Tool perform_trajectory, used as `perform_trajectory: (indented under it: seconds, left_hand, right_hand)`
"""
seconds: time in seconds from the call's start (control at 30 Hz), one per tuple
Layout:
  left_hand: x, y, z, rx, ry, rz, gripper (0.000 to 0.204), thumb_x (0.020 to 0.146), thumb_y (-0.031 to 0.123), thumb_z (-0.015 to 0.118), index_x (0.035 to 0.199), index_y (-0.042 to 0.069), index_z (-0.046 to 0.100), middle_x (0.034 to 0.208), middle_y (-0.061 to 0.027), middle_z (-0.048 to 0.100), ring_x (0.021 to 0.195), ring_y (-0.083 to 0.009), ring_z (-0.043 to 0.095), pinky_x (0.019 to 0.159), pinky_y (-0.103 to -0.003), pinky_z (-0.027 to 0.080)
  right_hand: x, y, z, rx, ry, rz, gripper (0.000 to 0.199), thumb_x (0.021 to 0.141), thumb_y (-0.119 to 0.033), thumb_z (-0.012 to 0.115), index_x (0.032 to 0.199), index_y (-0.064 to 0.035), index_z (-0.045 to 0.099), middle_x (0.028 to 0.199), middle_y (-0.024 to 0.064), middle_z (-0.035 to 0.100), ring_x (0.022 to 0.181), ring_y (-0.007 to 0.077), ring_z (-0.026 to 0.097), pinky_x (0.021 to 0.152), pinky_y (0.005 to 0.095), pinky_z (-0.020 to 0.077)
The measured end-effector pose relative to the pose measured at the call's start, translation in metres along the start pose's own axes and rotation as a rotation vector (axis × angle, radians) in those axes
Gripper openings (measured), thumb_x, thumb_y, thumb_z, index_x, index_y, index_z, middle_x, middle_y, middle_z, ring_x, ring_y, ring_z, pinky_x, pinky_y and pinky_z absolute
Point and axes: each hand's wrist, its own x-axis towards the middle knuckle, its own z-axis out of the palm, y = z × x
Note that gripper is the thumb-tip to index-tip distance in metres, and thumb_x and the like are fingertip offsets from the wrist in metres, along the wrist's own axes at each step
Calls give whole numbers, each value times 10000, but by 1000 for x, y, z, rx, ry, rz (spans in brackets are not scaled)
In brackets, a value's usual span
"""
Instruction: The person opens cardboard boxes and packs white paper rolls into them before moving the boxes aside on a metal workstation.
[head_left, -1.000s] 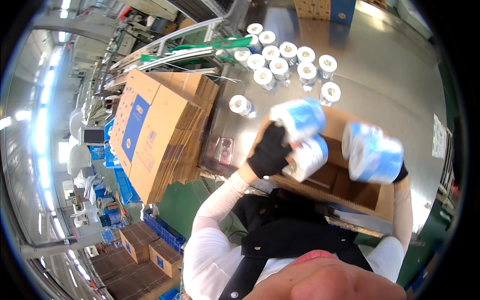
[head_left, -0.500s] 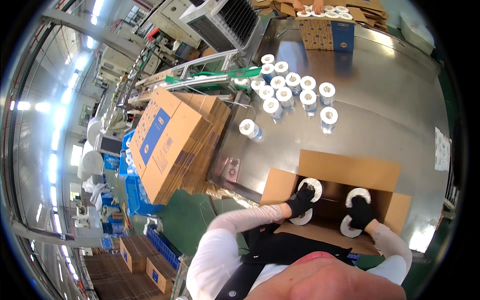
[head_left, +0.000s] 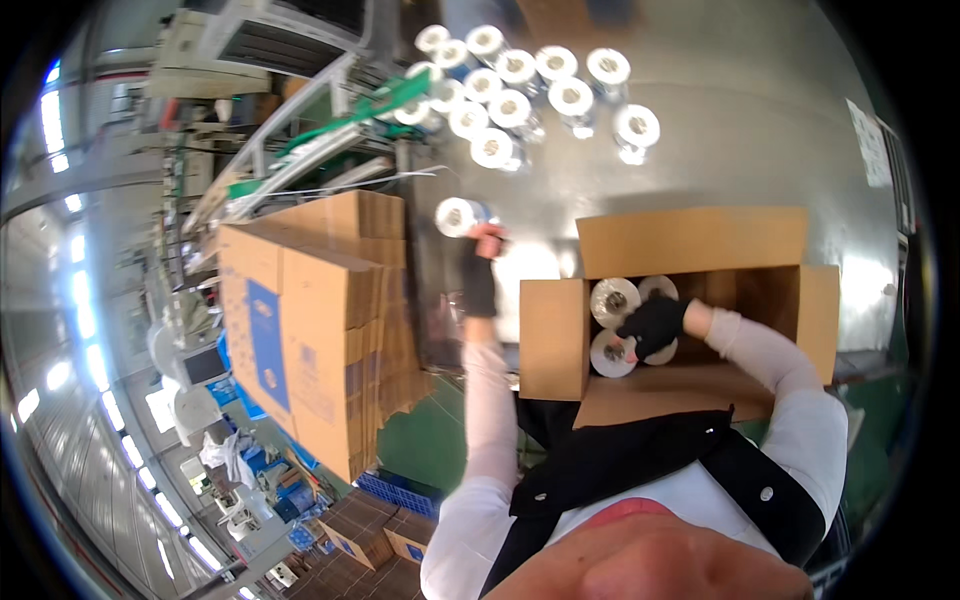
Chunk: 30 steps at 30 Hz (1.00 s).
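Observation:
My left hand, in a black glove with bare fingertips, reaches to a lone white roll at the table's left side. Motion smears its fingers, so I cannot tell whether they grip the roll. Inside the open cardboard box, my right hand, gloved likewise, is closed over the right-hand rolls of a small upright cluster. Its fingertips come against the near-left roll. The far-left roll stands beside the hand. The hand partly covers the right-hand rolls.
Several more white rolls stand on the metal table beyond the box. A green-edged conveyor meets the table at far left. Flattened cartons are stacked left of my left arm. The box flaps spread outward.
My left hand has left the box and moved out left to the lone roll. My right hand has shifted left inside the box, and its two rolls now stand against the left-hand ones.

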Motion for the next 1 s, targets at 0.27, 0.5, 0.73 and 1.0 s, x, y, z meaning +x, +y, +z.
perform_trajectory:
  seconds: [0.27, 0.5, 0.73, 1.0]
  left_hand:
    - [77, -122, -114, 1081, 345, -199, 671, 714, 141, 695, 1305, 16, 403, 1313, -207, 430, 1201, -338, 445, 1010, -398, 362]
    - [121, -169, -155, 907, 365, -506, 549, 708, 242, 677, 1178, 20, 501, 1150, -200, 558, 1072, -344, 543, 912, -393, 432]
    - [160, -149, -7, 1215, 88, -276, 411, 690, 315, 694, 986, 53, 581, 1030, -196, 600, 950, -351, 580, 801, -429, 448]
    - [204, -129, -8, 1599, -245, 218, 356, 707, 342, 665, 1021, 176, 644, 1189, -187, 485, 1128, -356, 424, 906, -470, 337]
  right_hand:
    - [-31, 148, -205, 55, 1161, 414, 354, 788, -250, 640, 1104, -96, 599, 1025, 89, 624, 986, 222, 582, 849, 363, 470]
    - [75, 262, -188, 247, 1048, 989, 647, 816, -493, 513, 1284, -56, 423, 1074, 246, 602, 1001, 376, 587, 859, 452, 454]
    - [100, 248, -191, -344, 1182, 552, 344, 801, -333, 554, 1016, -65, 549, 855, 142, 609, 767, 322, 608, 681, 431, 481]
    - [120, 240, -251, -751, 999, 278, 319, 696, -115, 624, 1014, -127, 647, 1305, 178, 455, 1229, 337, 411, 1006, 464, 354]
